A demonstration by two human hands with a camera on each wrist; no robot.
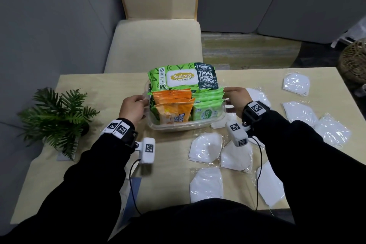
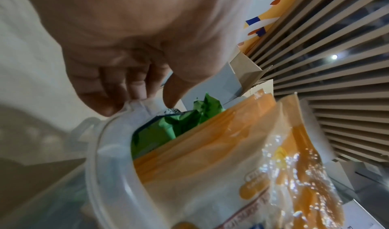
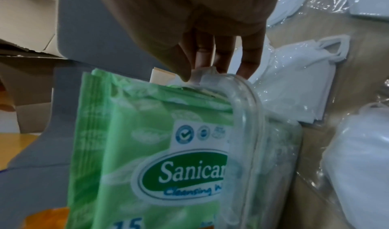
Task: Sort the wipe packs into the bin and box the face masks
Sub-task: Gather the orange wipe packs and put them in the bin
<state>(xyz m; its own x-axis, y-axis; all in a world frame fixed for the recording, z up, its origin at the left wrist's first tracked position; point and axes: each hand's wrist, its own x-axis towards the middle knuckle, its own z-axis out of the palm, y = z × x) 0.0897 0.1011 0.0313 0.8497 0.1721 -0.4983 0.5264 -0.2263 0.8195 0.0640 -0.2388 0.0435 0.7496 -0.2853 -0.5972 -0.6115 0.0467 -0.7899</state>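
A clear plastic bin (image 1: 184, 126) stands mid-table. It holds several orange wipe packs (image 1: 174, 103), several small green packs (image 1: 208, 105) and a big green Sanicare pack (image 1: 182, 77) at the back. My left hand (image 1: 132, 108) grips the bin's left rim tab (image 2: 136, 104), fingers curled over it. My right hand (image 1: 235, 97) pinches the right rim tab (image 3: 202, 74). Orange packs (image 2: 210, 149) fill the left wrist view and a green pack (image 3: 147, 141) the right wrist view. Several bagged white face masks (image 1: 206, 146) lie on the table to the right.
A small potted fern (image 1: 57, 119) sits at the table's left. A cream chair (image 1: 156, 43) stands behind the table. An open cardboard box (image 2: 248, 76) shows past the bin. More masks (image 3: 299, 82) lie right of the bin. A wicker basket (image 1: 354, 61) stands on the floor, far right.
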